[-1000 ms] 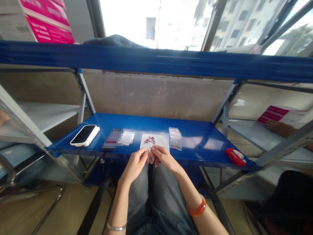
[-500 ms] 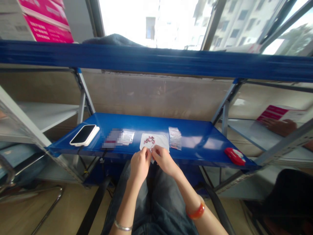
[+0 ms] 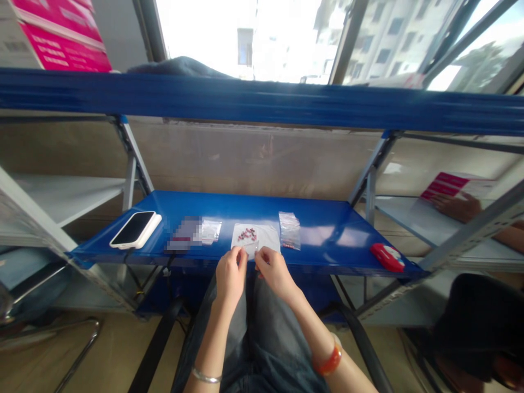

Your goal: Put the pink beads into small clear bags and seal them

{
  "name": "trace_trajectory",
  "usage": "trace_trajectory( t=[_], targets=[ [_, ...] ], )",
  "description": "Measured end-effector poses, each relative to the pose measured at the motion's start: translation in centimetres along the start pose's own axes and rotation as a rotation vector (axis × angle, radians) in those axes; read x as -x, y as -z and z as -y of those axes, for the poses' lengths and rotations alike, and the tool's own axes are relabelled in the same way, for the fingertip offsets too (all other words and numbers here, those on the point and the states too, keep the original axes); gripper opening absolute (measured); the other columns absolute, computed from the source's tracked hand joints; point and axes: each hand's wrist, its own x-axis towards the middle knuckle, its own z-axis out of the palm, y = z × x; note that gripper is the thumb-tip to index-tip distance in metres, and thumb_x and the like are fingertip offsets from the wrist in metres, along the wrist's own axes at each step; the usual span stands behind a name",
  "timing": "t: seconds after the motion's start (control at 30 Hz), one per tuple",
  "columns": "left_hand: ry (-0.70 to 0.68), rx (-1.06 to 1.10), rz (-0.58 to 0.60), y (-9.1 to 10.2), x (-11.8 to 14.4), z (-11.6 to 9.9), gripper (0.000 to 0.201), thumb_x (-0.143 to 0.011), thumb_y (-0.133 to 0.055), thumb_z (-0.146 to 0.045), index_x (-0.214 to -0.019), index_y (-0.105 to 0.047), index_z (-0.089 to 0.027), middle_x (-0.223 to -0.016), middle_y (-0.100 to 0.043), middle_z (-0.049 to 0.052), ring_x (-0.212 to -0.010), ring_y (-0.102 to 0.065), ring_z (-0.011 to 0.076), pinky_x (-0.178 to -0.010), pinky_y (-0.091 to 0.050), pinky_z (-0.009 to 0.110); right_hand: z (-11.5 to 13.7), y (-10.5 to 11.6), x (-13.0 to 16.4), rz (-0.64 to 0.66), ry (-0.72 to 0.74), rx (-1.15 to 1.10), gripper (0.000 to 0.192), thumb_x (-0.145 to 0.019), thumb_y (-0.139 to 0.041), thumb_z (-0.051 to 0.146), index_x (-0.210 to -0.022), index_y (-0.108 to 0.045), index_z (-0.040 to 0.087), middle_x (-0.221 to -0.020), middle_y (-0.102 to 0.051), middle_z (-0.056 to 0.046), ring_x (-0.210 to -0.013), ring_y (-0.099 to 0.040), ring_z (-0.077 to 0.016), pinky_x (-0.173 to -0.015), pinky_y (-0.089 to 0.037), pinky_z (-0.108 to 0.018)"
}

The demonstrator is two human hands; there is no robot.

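At the front edge of the blue shelf (image 3: 327, 229), a small clear plastic bag (image 3: 250, 250) is pinched between the left hand (image 3: 230, 273) and right hand (image 3: 273, 270), fingertips closed on its rim. It is judged light, limp and slippery; gripping at the edges is advised. Small red pieces (image 3: 248, 234) lie on white paper (image 3: 266, 237) just beyond.

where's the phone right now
In the head view the phone lies face up at the left end of the blue shelf, left of the small clear bags and well away from both hands.
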Motion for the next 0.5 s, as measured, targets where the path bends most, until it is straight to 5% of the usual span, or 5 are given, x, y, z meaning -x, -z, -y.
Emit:
trace_trajectory(
  t=[0.1, 0.17, 0.3, 0.5],
  targets=[
    [-0.066, 0.013, 0.000, -0.1, 0.1, -0.1, 0.022, -0.088, -0.045, -0.026, -0.079, -0.063, -0.017, -0.073, -0.069, 0.008, -0.066, -0.063, 0.0191, -0.062, -0.040, 0.025, 0.7, 0.3, 0.0, -0.262, 0.021, 0.176, 0.011, -0.080, -0.050, 0.027, -0.075, -0.053, 0.018, -0.079, -0.059, -0.002, -0.066, -0.057, -0.0138, -0.056, -0.041, -0.024],
    [-0.076, 0.005, 0.009, -0.2, 0.1, -0.3, 0.022, -0.088, -0.047, -0.026, -0.078, -0.065, -0.017, -0.071, -0.069, 0.008, -0.065, -0.063, 0.0195, -0.061, -0.040, 0.026, 1.2, 0.4, 0.1, -0.327, 0.060, 0.301, 0.008, -0.080, -0.051, 0.024, -0.083, -0.059, 0.021, -0.099, -0.059, -0.004, -0.077, -0.059, -0.0155, -0.057, -0.040, -0.023],
    [-0.136, 0.005, 0.027, 0.1, 0.0, -0.7, 0.023, -0.088, -0.046, -0.024, -0.080, -0.067, -0.016, -0.072, -0.070, 0.008, -0.068, -0.065, 0.0204, -0.064, -0.041, 0.028, 1.7, 0.6, 0.1, -0.202, 0.054, 0.395, 0.015, -0.082, -0.053, 0.025, -0.087, -0.067, 0.027, -0.114, -0.057, -0.003, -0.090, -0.060, -0.0177, -0.061, -0.043, -0.024],
    [-0.242, -0.006, 0.008, 0.9, -0.1, -1.0, 0.017, -0.085, -0.049, -0.019, -0.081, -0.065, -0.017, -0.081, -0.072, 0.006, -0.074, -0.065, 0.0200, -0.072, -0.042, 0.032, 1.3, 1.6, -1.3, -0.015, 0.038, 0.433, 0.014, -0.081, -0.058, 0.030, -0.086, -0.071, 0.028, -0.099, -0.066, -0.002, -0.095, -0.060, -0.0203, -0.071, -0.044, -0.027]
  ],
)
